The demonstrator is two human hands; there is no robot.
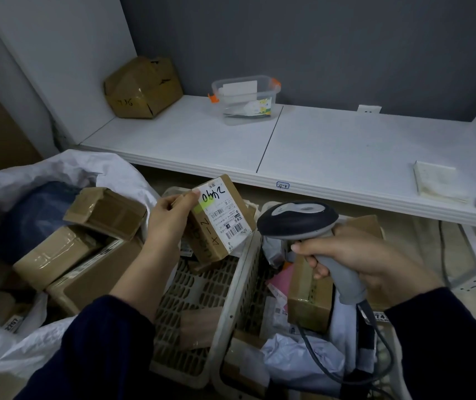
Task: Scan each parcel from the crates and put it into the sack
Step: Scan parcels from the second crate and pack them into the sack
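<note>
Just now the left hand (170, 216) holds a small cardboard parcel (219, 223), its grip pinching the upper corner with the thumb on the label. The right hand (360, 255) has its grip wrapped round the smooth grey handle of a scanner (297, 217). The scanner's dark oval head sits at three o'clock of the parcel, and the forefinger seems to lie by the trigger.

A pale plastic lattice crate (202, 293) stands at six o'clock. At nine o'clock a white woven sack (58, 168) gapes, with taped brown cartons (107, 212) inside. On the white shelf (346, 140) a clear tub (245, 96) with orange clips sits at twelve o'clock.

The parcel is a tilted brown oblong held in the air above the crate. Its white barcode label carries black marker writing and a green stripe.
</note>
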